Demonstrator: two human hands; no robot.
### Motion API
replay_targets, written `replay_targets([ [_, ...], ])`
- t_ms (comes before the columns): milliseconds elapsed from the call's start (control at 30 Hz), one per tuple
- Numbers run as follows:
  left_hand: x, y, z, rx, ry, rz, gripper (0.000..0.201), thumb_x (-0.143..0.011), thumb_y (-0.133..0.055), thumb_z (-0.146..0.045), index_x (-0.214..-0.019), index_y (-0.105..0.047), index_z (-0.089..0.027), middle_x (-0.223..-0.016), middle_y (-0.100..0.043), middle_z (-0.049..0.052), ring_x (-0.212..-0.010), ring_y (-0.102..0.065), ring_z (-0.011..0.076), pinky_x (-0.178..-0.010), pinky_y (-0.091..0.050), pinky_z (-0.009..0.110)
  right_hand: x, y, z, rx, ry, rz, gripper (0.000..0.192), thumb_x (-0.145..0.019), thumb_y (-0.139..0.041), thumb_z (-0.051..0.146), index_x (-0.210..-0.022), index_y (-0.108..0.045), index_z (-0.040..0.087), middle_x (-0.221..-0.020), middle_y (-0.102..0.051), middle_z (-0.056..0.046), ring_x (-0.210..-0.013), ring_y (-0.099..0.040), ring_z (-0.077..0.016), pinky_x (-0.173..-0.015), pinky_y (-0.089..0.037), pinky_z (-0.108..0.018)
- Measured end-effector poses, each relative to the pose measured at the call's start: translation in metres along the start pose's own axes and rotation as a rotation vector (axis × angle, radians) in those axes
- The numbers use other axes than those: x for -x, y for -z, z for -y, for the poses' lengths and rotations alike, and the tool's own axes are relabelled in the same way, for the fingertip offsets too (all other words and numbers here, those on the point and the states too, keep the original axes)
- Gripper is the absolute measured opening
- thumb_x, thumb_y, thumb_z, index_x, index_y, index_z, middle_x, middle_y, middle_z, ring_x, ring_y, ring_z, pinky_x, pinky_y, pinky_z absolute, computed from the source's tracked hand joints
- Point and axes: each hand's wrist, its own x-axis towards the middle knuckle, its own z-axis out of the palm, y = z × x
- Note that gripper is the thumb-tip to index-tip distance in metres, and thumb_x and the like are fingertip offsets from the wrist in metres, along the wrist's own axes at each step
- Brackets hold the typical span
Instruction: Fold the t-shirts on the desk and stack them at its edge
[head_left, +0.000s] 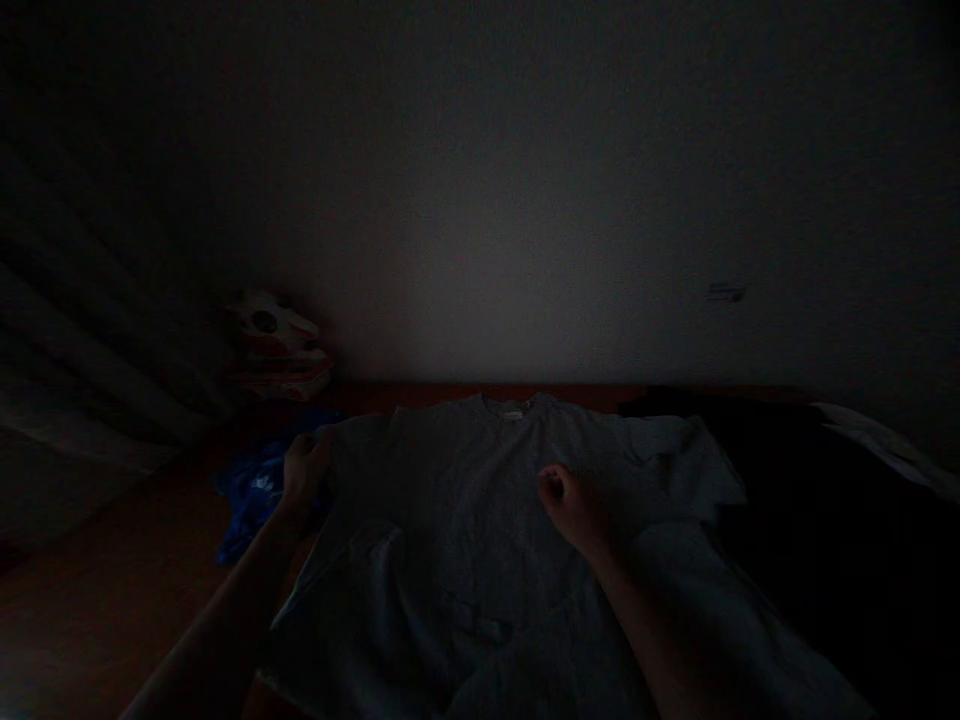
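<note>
A grey short-sleeved T-shirt (487, 500) lies spread out, its collar toward the wall and its lower part wrinkled. At the end of its left sleeve, my left hand (304, 468) is closed on the sleeve edge, though dim light blurs the fingertips. My right hand (574, 505) is over the chest of the shirt, its fingers curled toward the thumb with a dark gap inside the curl. Nothing shows in that hand. Beside my left hand is a crumpled shiny blue bag or cloth (259, 490).
Dark cloth (817, 540) covers the right side, with a whitish cloth (885, 440) behind it. A white and red object (277, 340) stands at the back left near the curtain (82, 340). Behind everything rises a plain wall (495, 220). The surface underneath is orange-brown (127, 560).
</note>
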Motion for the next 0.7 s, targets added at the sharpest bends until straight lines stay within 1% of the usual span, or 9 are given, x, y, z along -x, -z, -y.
replay_targets([
  [100, 0.013, -0.006, -0.02, 0.093, -0.022, -0.041, 0.051, -0.089, -0.047, -0.051, -0.118, -0.058, -0.011, -0.099, -0.072, 0.012, -0.084, -0.07, 0.0233, -0.062, -0.055, 0.029, -0.001, -0.002, 0.001, 0.021, -0.014, -0.04, 0.018, -0.084, -0.053, 0.027, -0.096, -0.066, 0.023, -0.076, -0.071, -0.002, -0.069, -0.068, -0.0193, -0.065, -0.046, -0.029],
  [133, 0.021, -0.009, -0.03, 0.098, -0.077, -0.035, 0.052, -0.089, -0.047, -0.052, -0.119, -0.057, -0.011, -0.099, -0.072, 0.011, -0.084, -0.07, 0.023, -0.063, -0.055, 0.029, 0.0, -0.003, 0.001, 0.021, -0.014, -0.05, 0.018, -0.084, -0.053, 0.027, -0.095, -0.067, 0.022, -0.075, -0.071, -0.002, -0.069, -0.068, -0.0193, -0.065, -0.046, -0.029],
  [200, 0.044, -0.016, -0.05, 0.077, -0.275, 0.039, 0.048, -0.09, -0.05, -0.051, -0.119, -0.059, -0.014, -0.102, -0.073, 0.01, -0.088, -0.071, 0.0238, -0.07, -0.057, 0.031, 0.0, -0.002, 0.001, 0.01, -0.01, -0.051, 0.018, -0.084, -0.054, 0.028, -0.095, -0.067, 0.022, -0.075, -0.071, -0.002, -0.069, -0.068, -0.0191, -0.065, -0.046, -0.029],
  [300, 0.088, -0.027, -0.07, -0.023, -0.697, 0.267, 0.031, -0.089, -0.06, -0.045, -0.108, -0.069, -0.023, -0.114, -0.075, 0.009, -0.108, -0.069, 0.0272, -0.094, -0.054, 0.039, 0.001, 0.0, 0.003, -0.004, -0.017, -0.044, 0.016, -0.084, -0.054, 0.028, -0.093, -0.067, 0.023, -0.076, -0.072, -0.002, -0.069, -0.068, -0.0188, -0.064, -0.046, -0.028],
  [367, 0.113, -0.033, -0.072, -0.125, -0.929, 0.394, 0.025, -0.09, -0.062, -0.042, -0.107, -0.072, -0.026, -0.12, -0.074, 0.008, -0.117, -0.066, 0.0282, -0.103, -0.05, 0.042, 0.001, 0.001, 0.003, 0.001, -0.014, -0.048, 0.017, -0.083, -0.054, 0.028, -0.093, -0.067, 0.023, -0.076, -0.073, -0.002, -0.069, -0.068, -0.0189, -0.065, -0.046, -0.029],
  [433, 0.127, -0.036, -0.067, -0.247, -1.072, 0.456, 0.032, -0.093, -0.057, -0.044, -0.115, -0.071, -0.025, -0.124, -0.072, 0.01, -0.119, -0.064, 0.0298, -0.104, -0.049, 0.045, 0.002, 0.002, 0.003, -0.008, 0.004, -0.047, 0.019, -0.083, -0.052, 0.028, -0.094, -0.066, 0.023, -0.075, -0.072, -0.002, -0.068, -0.068, -0.0192, -0.066, -0.046, -0.03],
  [500, 0.13, -0.034, -0.061, -0.34, -1.082, 0.463, 0.042, -0.092, -0.057, -0.053, -0.12, -0.07, -0.023, -0.125, -0.071, 0.012, -0.119, -0.064, 0.0319, -0.102, -0.051, 0.046, 0.002, 0.002, 0.003, -0.03, 0.022, -0.04, 0.02, -0.083, -0.051, 0.03, -0.094, -0.066, 0.023, -0.073, -0.071, -0.002, -0.067, -0.068, -0.0193, -0.065, -0.046, -0.03],
  [600, 0.127, -0.028, -0.056, -0.438, -1.0, 0.498, 0.053, -0.088, -0.056, -0.064, -0.121, -0.068, -0.023, -0.122, -0.07, 0.013, -0.11, -0.067, 0.0322, -0.092, -0.055, 0.043, 0.002, 0.001, 0.001, -0.054, 0.02, -0.028, 0.02, -0.083, -0.052, 0.031, -0.094, -0.066, 0.024, -0.072, -0.071, -0.001, -0.067, -0.068, -0.0195, -0.065, -0.047, -0.03],
  [700, 0.127, -0.021, -0.058, -0.423, -0.906, 0.584, 0.044, -0.091, -0.054, -0.057, -0.117, -0.069, -0.025, -0.117, -0.072, 0.01, -0.098, -0.071, 0.0279, -0.082, -0.056, 0.037, 0.002, 0.001, 0.001, -0.066, 0.015, -0.009, 0.02, -0.083, -0.052, 0.031, -0.095, -0.066, 0.024, -0.072, -0.07, 0.0, -0.068, -0.068, -0.0189, -0.066, -0.047, -0.029],
])
